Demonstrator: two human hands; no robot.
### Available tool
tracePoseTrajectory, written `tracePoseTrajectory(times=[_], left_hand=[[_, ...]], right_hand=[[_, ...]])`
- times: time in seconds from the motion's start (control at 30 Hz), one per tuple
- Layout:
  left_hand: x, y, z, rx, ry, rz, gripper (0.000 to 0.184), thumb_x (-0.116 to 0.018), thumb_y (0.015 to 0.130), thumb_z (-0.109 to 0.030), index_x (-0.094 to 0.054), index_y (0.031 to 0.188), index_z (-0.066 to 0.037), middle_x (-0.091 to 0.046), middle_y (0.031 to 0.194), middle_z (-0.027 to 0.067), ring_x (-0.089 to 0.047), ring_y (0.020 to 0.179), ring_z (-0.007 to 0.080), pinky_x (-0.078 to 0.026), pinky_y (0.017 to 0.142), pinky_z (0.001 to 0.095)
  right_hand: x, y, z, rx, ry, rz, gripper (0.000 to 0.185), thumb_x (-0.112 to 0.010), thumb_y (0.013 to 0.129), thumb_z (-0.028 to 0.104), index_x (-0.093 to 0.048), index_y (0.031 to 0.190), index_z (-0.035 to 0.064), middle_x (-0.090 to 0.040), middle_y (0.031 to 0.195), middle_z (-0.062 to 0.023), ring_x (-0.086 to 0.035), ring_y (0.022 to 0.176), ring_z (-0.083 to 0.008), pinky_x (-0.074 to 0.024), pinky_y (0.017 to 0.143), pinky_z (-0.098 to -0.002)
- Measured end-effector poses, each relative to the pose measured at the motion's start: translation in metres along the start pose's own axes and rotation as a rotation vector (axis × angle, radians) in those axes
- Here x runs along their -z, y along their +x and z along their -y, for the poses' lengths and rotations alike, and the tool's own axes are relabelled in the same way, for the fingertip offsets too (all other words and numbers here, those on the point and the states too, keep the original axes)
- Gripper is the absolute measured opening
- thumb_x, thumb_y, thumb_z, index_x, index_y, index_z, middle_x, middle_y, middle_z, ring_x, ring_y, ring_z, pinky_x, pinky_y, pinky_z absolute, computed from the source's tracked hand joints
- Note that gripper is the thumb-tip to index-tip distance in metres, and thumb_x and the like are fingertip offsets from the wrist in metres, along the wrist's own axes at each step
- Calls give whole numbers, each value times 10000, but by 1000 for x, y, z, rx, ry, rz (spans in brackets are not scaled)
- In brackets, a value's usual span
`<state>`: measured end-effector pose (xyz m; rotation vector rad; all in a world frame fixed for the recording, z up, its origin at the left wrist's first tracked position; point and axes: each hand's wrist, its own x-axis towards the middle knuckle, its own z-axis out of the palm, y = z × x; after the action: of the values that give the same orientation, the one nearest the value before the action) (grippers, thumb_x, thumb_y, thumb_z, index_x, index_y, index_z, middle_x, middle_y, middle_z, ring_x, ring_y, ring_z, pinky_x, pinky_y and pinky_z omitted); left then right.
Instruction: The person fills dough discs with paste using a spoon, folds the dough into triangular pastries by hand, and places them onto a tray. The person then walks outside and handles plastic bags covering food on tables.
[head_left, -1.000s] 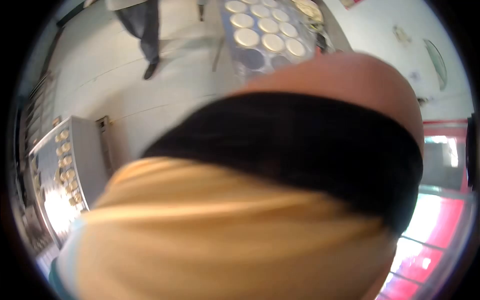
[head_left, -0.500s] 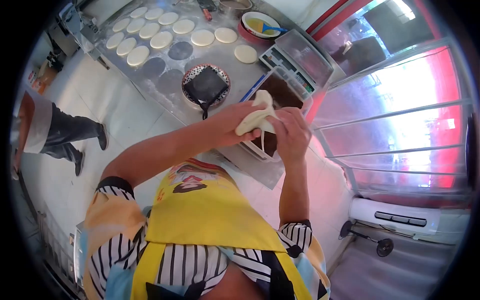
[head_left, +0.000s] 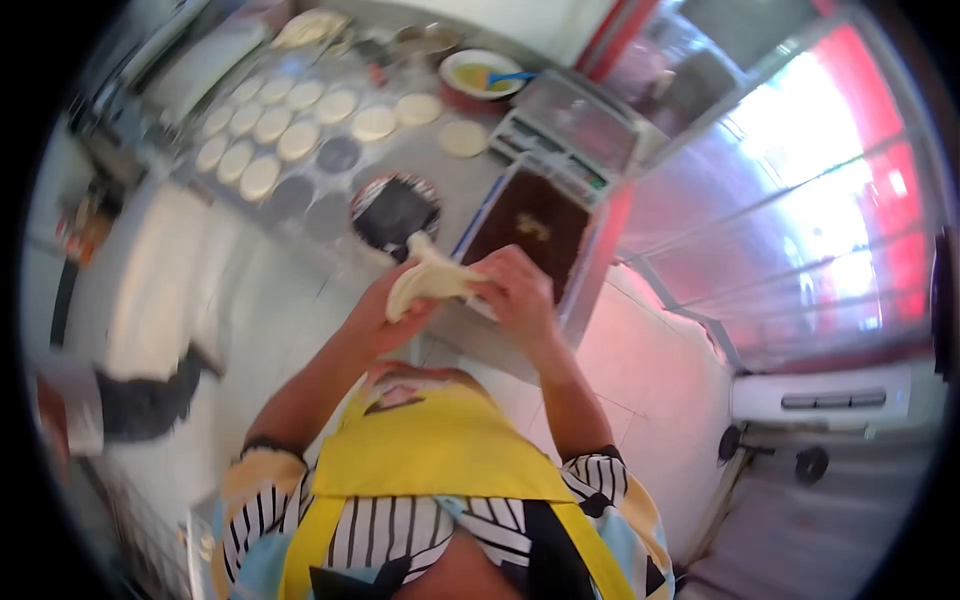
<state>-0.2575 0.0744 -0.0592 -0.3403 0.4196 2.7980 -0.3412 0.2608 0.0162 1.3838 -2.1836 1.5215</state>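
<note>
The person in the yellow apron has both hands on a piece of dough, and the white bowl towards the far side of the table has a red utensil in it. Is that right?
Not quite: the utensil in the white bowl is blue, as the head view shows. The rest is right: the left hand and right hand are both on the dough.

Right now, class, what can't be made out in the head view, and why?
Head view:
Dough: inside hidden by its own folds.
Left hand: palm mostly hidden by dough.
Digital scale: readout too small, blurred.
Co-worker: head cut off by dark left edge.
</note>
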Motion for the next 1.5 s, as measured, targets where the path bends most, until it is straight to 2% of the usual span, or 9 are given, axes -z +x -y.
tracePoseTrajectory(times=[0.27,0.37,0.4,0.47,0.57,0.63,0.73,0.83,1.5], left_hand=[[-28,-7,5,81,-98,55,360,-407,981,-361,-511,1157,-64,-581,880,67,-524,629,149,-426,427,210],[-5,10,11,-63,18,-16,366,-427,974,-353,-497,1196,-70,-585,938,62,-560,699,156,-435,456,212],[15,25,10,-131,-11,206,389,-456,961,-348,-476,1244,-82,-581,1061,77,-581,877,182,-508,612,283],[-40,28,24,-374,92,148,394,-481,957,-273,-437,1305,-93,-536,1197,84,-528,1080,211,-483,845,347],[-80,19,40,-463,93,383,654,-501,938,-320,-175,1460,-100,-397,1382,90,-415,1260,242,-324,1059,425],[-82,7,34,-302,-14,452,717,-514,927,-397,-156,1461,-80,-381,1394,107,-408,1270,254,-304,1077,461],[-65,-9,22,-78,-87,413,583,-491,950,-358,-318,1386,-12,-451,1320,147,-466,1218,271,-358,1051,489],[-47,-16,33,-202,202,-54,460,-455,972,-300,-410,1312,6,-515,1236,141,-527,1147,252,-431,1005,446],[4,-204,27,-590,178,-143,376,-545,930,-318,-488,1192,-55,-552,1184,116,-548,1114,236,-460,974,385]], right_hand=[[16,-13,-10,-195,250,-52,237,-728,727,10,-625,940,3,-562,873,-60,-567,736,-138,-464,606,-244],[21,-10,-1,-257,127,-326,301,-737,719,24,-597,985,12,-557,909,-59,-564,766,-142,-467,621,-240],[24,-7,8,-255,99,-266,295,-720,729,25,-587,992,23,-549,908,-68,-560,754,-174,-470,620,-256],[22,-7,25,-255,85,-95,283,-686,749,27,-568,1006,44,-533,904,-88,-551,731,-237,-474,619,-288],[-5,1,22,-107,-50,-272,262,-706,724,53,-583,955,30,-544,870,-101,-564,746,-258,-480,618,-314],[9,-2,16,-143,51,-220,252,-722,697,102,-597,901,24,-566,846,-105,-579,766,-274,-483,627,-350],[8,-8,-9,187,-86,-53,237,-726,673,101,-603,859,23,-585,824,-98,-587,747,-275,-479,622,-357],[-7,-7,-6,207,-78,40,225,-712,663,53,-602,857,23,-594,834,-89,-583,725,-268,-474,615,-358],[-131,-17,78,233,272,373,171,-708,728,5,-627,879,13,-575,790,-88,-555,612,-224,-448,540,-307]])
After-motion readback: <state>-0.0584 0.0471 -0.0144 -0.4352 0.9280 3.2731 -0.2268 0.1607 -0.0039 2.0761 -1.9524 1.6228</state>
